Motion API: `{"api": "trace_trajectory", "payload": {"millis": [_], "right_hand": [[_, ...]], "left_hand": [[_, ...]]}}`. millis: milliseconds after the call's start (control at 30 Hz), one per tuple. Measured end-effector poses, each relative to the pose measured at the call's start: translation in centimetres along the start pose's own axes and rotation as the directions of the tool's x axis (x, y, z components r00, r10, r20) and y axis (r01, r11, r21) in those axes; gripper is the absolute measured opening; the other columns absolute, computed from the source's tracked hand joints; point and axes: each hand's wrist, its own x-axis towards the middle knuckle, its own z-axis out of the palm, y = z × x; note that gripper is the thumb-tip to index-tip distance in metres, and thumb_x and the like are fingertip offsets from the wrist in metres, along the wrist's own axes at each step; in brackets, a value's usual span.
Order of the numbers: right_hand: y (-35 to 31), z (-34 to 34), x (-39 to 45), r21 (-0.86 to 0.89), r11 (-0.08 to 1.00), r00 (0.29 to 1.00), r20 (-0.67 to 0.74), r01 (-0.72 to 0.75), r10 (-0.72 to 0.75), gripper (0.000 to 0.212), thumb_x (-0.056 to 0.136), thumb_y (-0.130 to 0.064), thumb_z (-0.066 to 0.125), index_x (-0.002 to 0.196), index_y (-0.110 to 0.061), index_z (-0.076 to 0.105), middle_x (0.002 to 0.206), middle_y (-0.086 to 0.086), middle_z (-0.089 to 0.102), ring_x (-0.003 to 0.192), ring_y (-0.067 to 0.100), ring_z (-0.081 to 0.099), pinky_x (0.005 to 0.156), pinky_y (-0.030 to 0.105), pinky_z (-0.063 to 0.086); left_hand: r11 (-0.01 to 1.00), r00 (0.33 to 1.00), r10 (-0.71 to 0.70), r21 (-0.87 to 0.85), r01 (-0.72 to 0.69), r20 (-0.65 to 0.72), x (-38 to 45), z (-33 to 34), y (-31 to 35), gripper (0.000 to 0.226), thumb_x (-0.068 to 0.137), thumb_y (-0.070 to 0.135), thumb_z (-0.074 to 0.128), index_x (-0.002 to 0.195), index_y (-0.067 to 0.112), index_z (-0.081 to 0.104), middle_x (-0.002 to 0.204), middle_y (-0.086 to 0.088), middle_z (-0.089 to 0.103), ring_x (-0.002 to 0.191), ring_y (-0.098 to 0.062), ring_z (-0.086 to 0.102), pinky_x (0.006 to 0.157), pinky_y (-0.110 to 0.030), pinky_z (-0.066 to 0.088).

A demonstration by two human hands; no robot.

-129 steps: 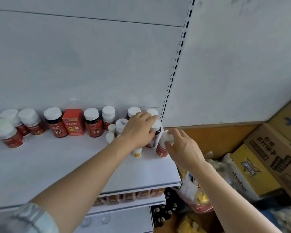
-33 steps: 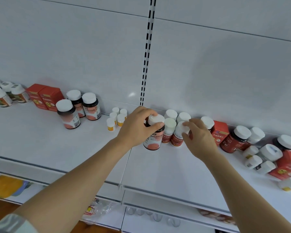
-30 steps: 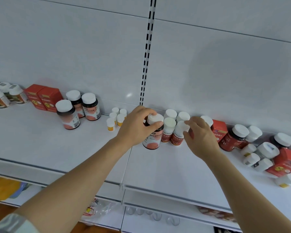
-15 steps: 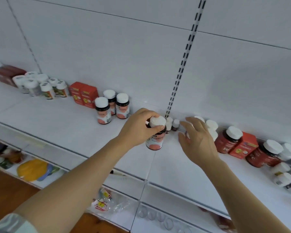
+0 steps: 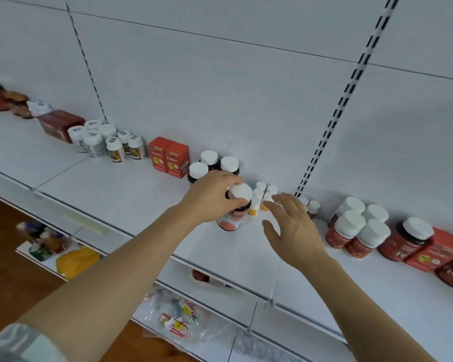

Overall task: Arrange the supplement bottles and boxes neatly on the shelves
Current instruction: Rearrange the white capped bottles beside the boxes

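Note:
My left hand grips a dark bottle with a white cap and a pink-and-white label by its top, just above the white shelf. Right behind it stand three matching dark bottles, and to their left two red boxes. My right hand hovers beside the held bottle with fingers spread, holding nothing. Small white vials with yellow labels stand between my hands. Red-labelled bottles and a red box stand at the right.
Several white bottles and dark red packs line the shelf's left end. A slotted upright runs up the back panel. Lower shelves hold plastic-wrapped packets and a yellow item; wooden floor lies at the bottom left.
My left hand has carried the dark bottle leftward along the shelf, to the three matching bottles. My right hand let go of the red-labelled bottles and followed, open.

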Motion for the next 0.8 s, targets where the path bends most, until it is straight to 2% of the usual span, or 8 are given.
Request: {"api": "trace_trajectory", "payload": {"millis": [100, 167, 267, 433, 533, 700, 800], "right_hand": [[-1.2, 1.0, 1.2, -0.025, 0.999, 0.999, 0.008, -0.041, 0.041, 0.038, 0.085, -0.016, 0.068, 0.122, -0.007, 0.063, 0.126, 0.013, 0.059, 0.124, 0.036, 0.049, 0.096, 0.045, 0.048], [-2.1, 1.8, 1.9, -0.043, 0.997, 0.998, 0.005, -0.063, 0.063, 0.037, 0.085, -0.015, 0.068, 0.120, -0.007, 0.064, 0.123, 0.013, 0.060, 0.121, 0.036, 0.050, 0.095, 0.046, 0.049], [-3.3, 2.5, 2.5, -0.066, 0.993, 0.995, 0.001, -0.101, 0.101, 0.036, 0.084, -0.014, 0.068, 0.118, -0.006, 0.065, 0.121, 0.014, 0.061, 0.120, 0.037, 0.051, 0.094, 0.046, 0.049], [-3.8, 3.3, 2.9, -0.091, 0.981, 0.984, 0.019, -0.173, 0.175, 0.036, 0.085, -0.015, 0.067, 0.120, -0.007, 0.064, 0.124, 0.013, 0.060, 0.125, 0.035, 0.048, 0.097, 0.045, 0.047], [-3.9, 3.6, 3.4, -0.095, 0.974, 0.978, 0.016, -0.206, 0.209, 0.035, 0.086, -0.014, 0.068, 0.120, -0.007, 0.064, 0.123, 0.012, 0.060, 0.125, 0.035, 0.048, 0.096, 0.045, 0.048], [-4.2, 4.0, 3.7, -0.092, 0.973, 0.976, 0.023, -0.212, 0.215, 0.034, 0.084, -0.013, 0.069, 0.117, -0.006, 0.065, 0.121, 0.013, 0.061, 0.122, 0.037, 0.050, 0.093, 0.046, 0.048], [-4.1, 4.2, 4.0, -0.089, 0.970, 0.973, 0.025, -0.225, 0.228, 0.034, 0.085, -0.014, 0.068, 0.118, -0.006, 0.065, 0.122, 0.014, 0.061, 0.123, 0.037, 0.049, 0.095, 0.047, 0.047]], "left_hand": [[0.993, 0.997, 0.080, 0.085, -0.081, 0.011, 1.5, -0.8, -1.9, 0.043, 0.077, 0.052, 0.070, 0.111, 0.025, 0.068, 0.098, 0.007, 0.064, 0.093, -0.013, 0.053, 0.079, -0.037, 0.049], [0.982, 0.991, 0.134, 0.127, -0.136, 0.026, 2.7, -1.2, -3.1, 0.040, 0.077, 0.055, 0.067, 0.107, 0.027, 0.069, 0.093, 0.009, 0.064, 0.089, -0.013, 0.053, 0.075, -0.037, 0.049], [0.976, 0.983, 0.179, 0.117, -0.182, 0.036, 4.1, -1.3, -4.7, 0.039, 0.077, 0.052, 0.069, 0.106, 0.025, 0.070, 0.096, 0.007, 0.067, 0.090, -0.015, 0.057, 0.076, -0.036, 0.049], [0.959, 0.971, 0.239, 0.152, -0.239, 0.017, 5.3, -1.1, -6.6, 0.037, 0.075, 0.048, 0.071, 0.098, 0.018, 0.073, 0.088, 0.003, 0.070, 0.085, -0.020, 0.060, 0.075, -0.040, 0.049], [0.957, 0.968, 0.250, 0.147, -0.248, 0.010, 5.7, -0.7, -7.5, 0.040, 0.075, 0.050, 0.072, 0.099, 0.018, 0.073, 0.086, 0.003, 0.070, 0.085, -0.020, 0.060, 0.075, -0.038, 0.046], [0.960, 0.965, 0.261, 0.109, -0.257, -0.016, 5.5, 0.2, -8.5, 0.039, 0.074, 0.040, 0.080, 0.102, 0.014, 0.073, 0.094, 0.000, 0.073, 0.093, -0.022, 0.062, 0.084, -0.038, 0.045], [0.963, 0.967, 0.251, 0.112, -0.246, -0.032, 5.6, 0.3, -9.0, 0.039, 0.074, 0.039, 0.080, 0.102, 0.014, 0.072, 0.095, 0.001, 0.073, 0.095, -0.022, 0.062, 0.084, -0.038, 0.044]]}}
